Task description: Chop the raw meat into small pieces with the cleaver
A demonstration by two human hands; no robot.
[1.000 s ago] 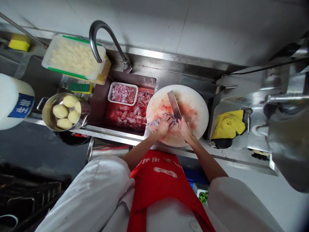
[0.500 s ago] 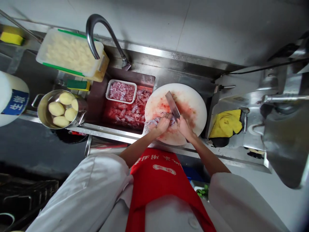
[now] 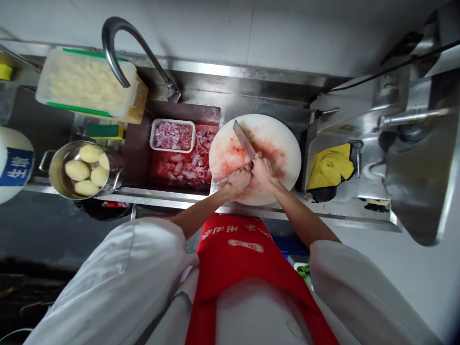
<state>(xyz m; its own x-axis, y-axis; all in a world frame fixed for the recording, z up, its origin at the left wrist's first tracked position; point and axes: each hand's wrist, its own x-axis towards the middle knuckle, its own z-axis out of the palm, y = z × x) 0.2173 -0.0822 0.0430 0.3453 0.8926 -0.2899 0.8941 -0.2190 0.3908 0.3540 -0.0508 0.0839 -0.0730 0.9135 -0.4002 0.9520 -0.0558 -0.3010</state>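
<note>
A round white cutting board [image 3: 287,158], stained red, lies before me. My right hand [image 3: 265,171] is closed round the handle of a cleaver [image 3: 244,140], whose broad blade points to the far left over the board. Close beside it, almost touching, my left hand [image 3: 239,180] is closed on a piece of raw meat at the near left of the board. That piece is mostly covered by the fingers; a little pale flesh [image 3: 222,181] sticks out to the left.
Left of the board, a sink [image 3: 142,158] holds raw meat [image 3: 190,167] in red liquid and a white basket [image 3: 153,139] of cut pieces. A curved faucet [image 3: 115,52], a lidded plastic container [image 3: 86,81] and a pot [image 3: 59,175] of peeled potatoes stand farther left. A yellow cloth [image 3: 330,165] lies right.
My two hands have come closer together, and the meat under my left hand is now more hidden. The cleaver stays in my right hand. The whole view has shifted slightly.
</note>
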